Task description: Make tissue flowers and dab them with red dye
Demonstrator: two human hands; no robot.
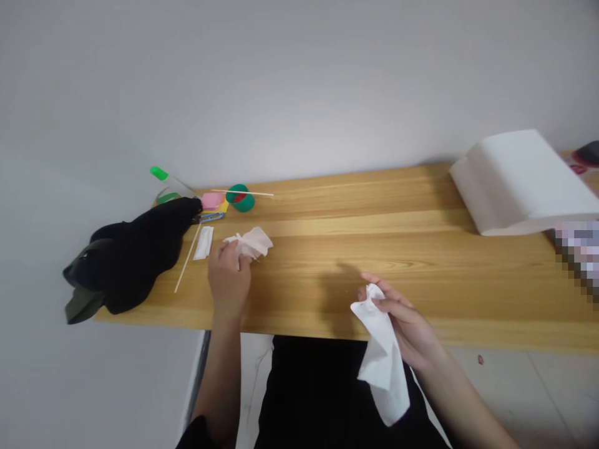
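My left hand (228, 274) is closed on a crumpled piece of tissue (255, 243) at the left part of the wooden table (374, 243). Just left of it lie a small white folded packet (203, 242) and a thin wooden stick (188, 257). Over the front edge of the table, my right hand (405, 321) pinches a white tissue (384, 362) between thumb and fingers. That tissue hangs down loosely in front of my dark clothing.
A black cloth item (135, 252) covers the table's left end. Behind it are pink sticky notes (213, 200), a blue clip-like item (211, 217) and a green round container (243, 201) with a stick across it. A big white pack (524, 181) stands at right.
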